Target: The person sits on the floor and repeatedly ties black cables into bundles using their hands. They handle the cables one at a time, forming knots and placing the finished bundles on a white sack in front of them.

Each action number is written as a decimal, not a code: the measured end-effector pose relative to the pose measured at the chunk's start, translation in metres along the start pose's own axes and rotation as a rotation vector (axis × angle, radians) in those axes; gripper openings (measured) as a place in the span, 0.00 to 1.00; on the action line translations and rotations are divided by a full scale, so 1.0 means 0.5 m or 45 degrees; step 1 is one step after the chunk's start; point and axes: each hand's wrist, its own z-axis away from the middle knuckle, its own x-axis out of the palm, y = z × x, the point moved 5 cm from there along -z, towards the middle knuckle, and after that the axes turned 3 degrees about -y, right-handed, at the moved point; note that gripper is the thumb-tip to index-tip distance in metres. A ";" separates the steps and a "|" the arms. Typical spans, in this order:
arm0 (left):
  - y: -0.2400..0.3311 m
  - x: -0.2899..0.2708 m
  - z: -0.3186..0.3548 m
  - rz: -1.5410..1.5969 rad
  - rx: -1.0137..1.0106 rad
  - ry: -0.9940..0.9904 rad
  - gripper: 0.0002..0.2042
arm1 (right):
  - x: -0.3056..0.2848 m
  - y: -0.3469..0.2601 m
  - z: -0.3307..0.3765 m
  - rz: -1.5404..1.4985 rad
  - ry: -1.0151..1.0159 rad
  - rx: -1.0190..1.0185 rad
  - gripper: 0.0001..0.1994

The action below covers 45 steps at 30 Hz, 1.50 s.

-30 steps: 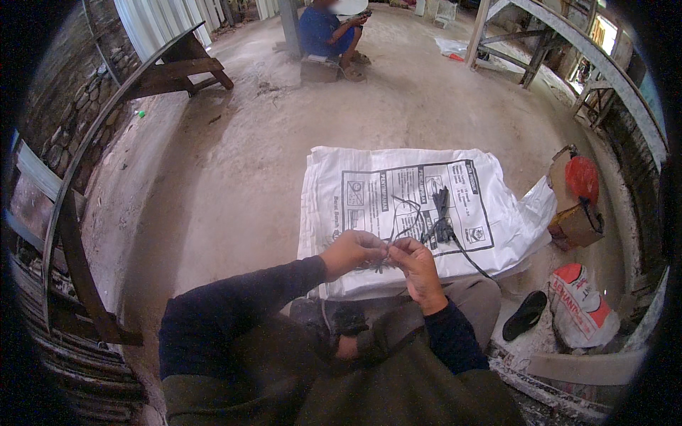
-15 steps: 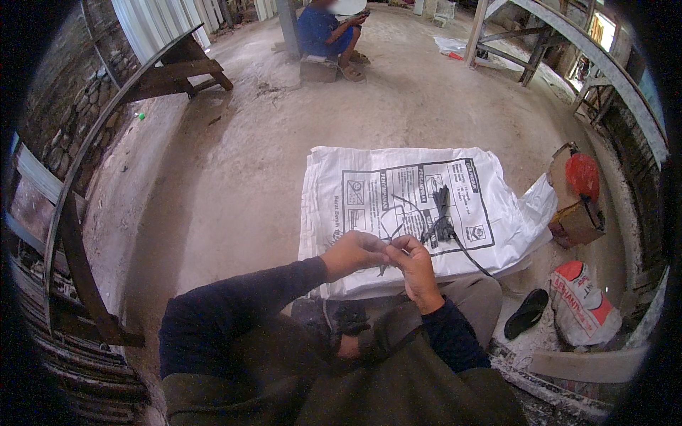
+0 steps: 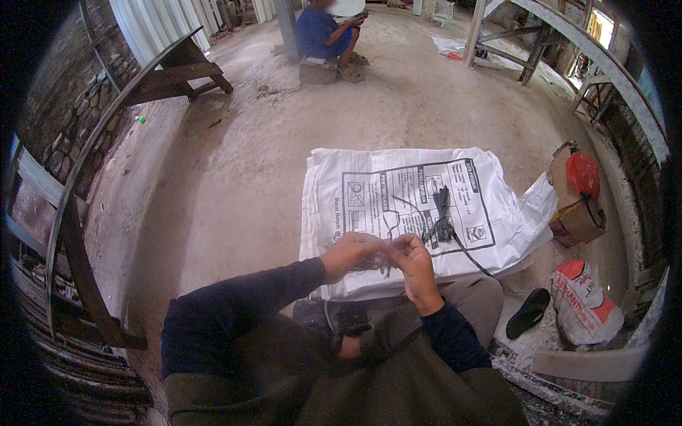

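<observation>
Close together above the near edge of a stack of white woven sacks (image 3: 323, 177), my left hand (image 3: 353, 254) and my right hand (image 3: 415, 266) meet fingertip to fingertip. Both are closed in a pinch on a thin dark cord (image 3: 390, 223). Part of it rises beyond the fingers in a loose loop, and short ends hang below them. The exact grip point is hidden by the fingertips. Just beyond my right hand, a bundle of black cords (image 3: 444, 226) lies on the top sack's printed face, with one strand trailing toward the sack's near right edge.
Right of the sacks are a cardboard box (image 3: 579, 220) with a red plastic bag (image 3: 582, 174), a black sandal (image 3: 528, 314) and a red-and-white sack (image 3: 586, 302). A person in blue (image 3: 323, 35) sits far ahead by a post. Wooden frames (image 3: 181, 74) stand at both sides.
My fingers have shifted slightly around the cord, and the loop beyond them has changed shape a little. Both hands stay in nearly the same place.
</observation>
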 end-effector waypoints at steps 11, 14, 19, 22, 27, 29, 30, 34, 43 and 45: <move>0.000 -0.021 -0.004 -0.137 0.017 0.071 0.10 | 0.018 -0.036 0.012 0.362 -0.043 -0.102 0.06; 0.007 -0.038 -0.003 -0.191 0.051 0.118 0.11 | 0.022 -0.062 0.016 0.588 -0.073 -0.357 0.08; 0.039 -0.038 0.020 -0.009 0.051 0.148 0.11 | 0.041 -0.095 0.032 0.943 -0.150 -0.760 0.11; 0.037 -0.033 0.019 -0.078 0.082 0.129 0.11 | 0.054 -0.096 0.044 0.989 -0.101 -0.797 0.11; 0.035 -0.026 0.015 -0.207 0.138 0.065 0.10 | 0.059 -0.098 0.054 1.026 -0.050 -0.922 0.09; 0.029 -0.028 0.013 -0.099 0.103 0.072 0.09 | 0.058 -0.097 0.051 1.020 -0.047 -0.862 0.07; 0.029 -0.028 0.012 -0.053 0.094 0.076 0.09 | 0.057 -0.096 0.049 1.016 -0.043 -0.833 0.06; 0.046 -0.019 0.017 -0.024 0.136 0.117 0.08 | 0.024 -0.048 0.021 0.578 -0.102 -0.427 0.04; 0.061 -0.013 0.023 -0.164 0.252 0.095 0.08 | -0.003 -0.005 0.010 -0.034 -0.063 0.185 0.03; 0.060 -0.012 0.020 -0.143 0.196 0.061 0.09 | -0.006 -0.019 0.010 0.068 -0.013 0.039 0.03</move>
